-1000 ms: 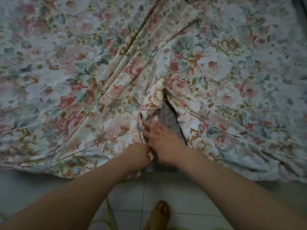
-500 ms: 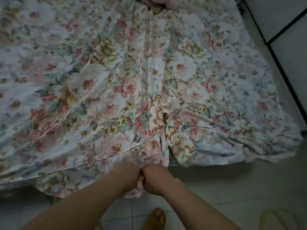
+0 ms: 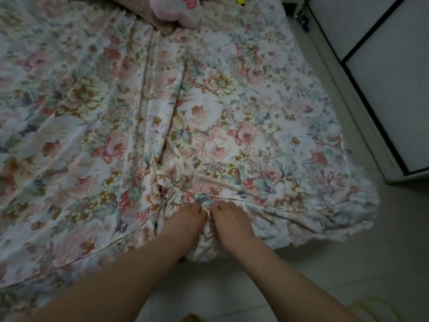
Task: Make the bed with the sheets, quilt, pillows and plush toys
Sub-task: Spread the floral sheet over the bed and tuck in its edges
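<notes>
A floral sheet (image 3: pixel 209 117) covers the bed, with long creases running up its middle. At the bed's near edge my left hand (image 3: pixel 183 223) and my right hand (image 3: pixel 231 225) sit side by side. Each grips the bunched sheet fabric (image 3: pixel 206 240) that gathers between them and hangs over the edge. A pink plush toy (image 3: pixel 176 10) lies at the far end of the bed. It rests against a brownish pillow (image 3: pixel 160 25) that is only partly in view.
A white cabinet (image 3: pixel 385 84) with black edging stands close to the bed's right side, leaving a narrow strip of tiled floor (image 3: pixel 325 263). A yellow cord-like thing (image 3: pixel 371 307) lies at the lower right. My foot (image 3: pixel 191 318) shows at the bottom edge.
The grey gap in the sheet has been drawn shut. Both hands moved down to the near edge, then slightly apart with fabric bunched between them. The view has shifted to take in the cabinet and plush toy.
</notes>
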The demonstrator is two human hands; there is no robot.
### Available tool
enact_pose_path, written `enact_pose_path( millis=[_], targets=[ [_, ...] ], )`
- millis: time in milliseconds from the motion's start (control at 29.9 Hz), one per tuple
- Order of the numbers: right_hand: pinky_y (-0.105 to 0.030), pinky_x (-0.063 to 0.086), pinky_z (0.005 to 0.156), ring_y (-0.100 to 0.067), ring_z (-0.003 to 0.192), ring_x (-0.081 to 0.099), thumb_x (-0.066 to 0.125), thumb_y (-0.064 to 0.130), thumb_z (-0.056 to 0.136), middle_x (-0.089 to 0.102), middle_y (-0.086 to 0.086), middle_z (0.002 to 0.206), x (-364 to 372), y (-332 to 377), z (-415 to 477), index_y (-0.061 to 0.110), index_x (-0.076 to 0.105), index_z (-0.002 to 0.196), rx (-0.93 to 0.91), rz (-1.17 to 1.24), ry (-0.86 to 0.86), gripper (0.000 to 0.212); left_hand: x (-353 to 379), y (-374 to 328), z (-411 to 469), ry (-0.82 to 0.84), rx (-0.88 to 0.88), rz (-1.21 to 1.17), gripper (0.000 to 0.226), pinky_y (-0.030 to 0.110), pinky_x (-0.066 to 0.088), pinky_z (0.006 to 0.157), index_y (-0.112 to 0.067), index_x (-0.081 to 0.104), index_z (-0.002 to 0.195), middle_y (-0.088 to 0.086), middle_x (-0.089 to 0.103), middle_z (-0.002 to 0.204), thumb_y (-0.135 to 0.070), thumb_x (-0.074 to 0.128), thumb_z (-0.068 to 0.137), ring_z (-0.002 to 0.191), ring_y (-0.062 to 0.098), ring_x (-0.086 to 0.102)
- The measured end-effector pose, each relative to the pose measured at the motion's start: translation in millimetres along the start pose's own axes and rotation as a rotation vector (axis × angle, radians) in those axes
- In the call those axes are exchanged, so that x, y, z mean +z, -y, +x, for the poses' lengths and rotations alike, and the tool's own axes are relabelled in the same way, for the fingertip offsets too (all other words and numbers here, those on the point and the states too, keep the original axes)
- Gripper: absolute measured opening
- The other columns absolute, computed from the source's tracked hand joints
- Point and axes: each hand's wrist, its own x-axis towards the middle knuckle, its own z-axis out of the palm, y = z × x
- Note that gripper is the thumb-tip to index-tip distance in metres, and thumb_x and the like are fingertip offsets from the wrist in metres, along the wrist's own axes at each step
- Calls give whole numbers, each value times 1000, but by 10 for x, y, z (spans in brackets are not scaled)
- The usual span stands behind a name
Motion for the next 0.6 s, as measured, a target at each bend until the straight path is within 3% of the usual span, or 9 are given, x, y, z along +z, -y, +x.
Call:
enact_pose_path(
  millis=[67, 134, 268, 402, 502, 602],
  targets=[
    [-41, 38, 96, -30, 120, 45, 55, 12, 89, 49, -11, 130, 106, -65, 70, 12, 54, 126, -50, -60, 73, 37, 61, 1, 94, 122, -5, 82, 53, 37, 29, 110, -10, 40, 140, 12, 41, 141, -19, 54, 90, 127, 29, 38],
    [-43, 36, 98, -31, 122, 42, 55, 13, 90, 46, -12, 132, 213, -127, 162, 10, 54, 129, -78, -92, 116, 39, 114, 24, 191, 222, -45, 69, 52, 37, 32, 110, -13, 40, 141, 10, 41, 142, -20, 55, 92, 128, 28, 39],
    [-44, 38, 96, -32, 117, 44, 51, 14, 93, 52, -12, 123, 370, -224, 301, 11, 63, 119, -121, -43, 132, 28, 31, 40, 404, 356, -102, -2, 29, 41, 49, 96, -15, 60, 122, 8, 56, 126, -15, 55, 93, 114, 27, 56],
    [-38, 43, 90, -30, 108, 56, 54, 13, 93, 61, -11, 115, 250, -410, 466, 15, 64, 115, -169, 170, 180, 25, -167, 125, 645, 457, -36, -122, 26, 36, 47, 95, -11, 64, 115, 12, 62, 121, -19, 57, 92, 109, 28, 59],
    [-35, 44, 79, -28, 98, 58, 48, 21, 96, 64, -8, 109, 138, -632, 516, 22, 56, 118, -127, 429, 223, 23, -310, 196, 759, 597, 2, -368, 20, 34, 48, 78, -15, 62, 107, 8, 64, 104, -24, 51, 93, 83, 21, 56],
    [-35, 42, 76, -27, 96, 57, 47, 20, 95, 62, -6, 108, 56, -877, 554, 23, 54, 107, -177, 430, 461, 13, -340, 142, 787, 762, -21, -659, 19, 20, 42, 58, -15, 60, 106, -6, 52, 79, -9, 54, 90, 61, 4, 49]
  ],
)
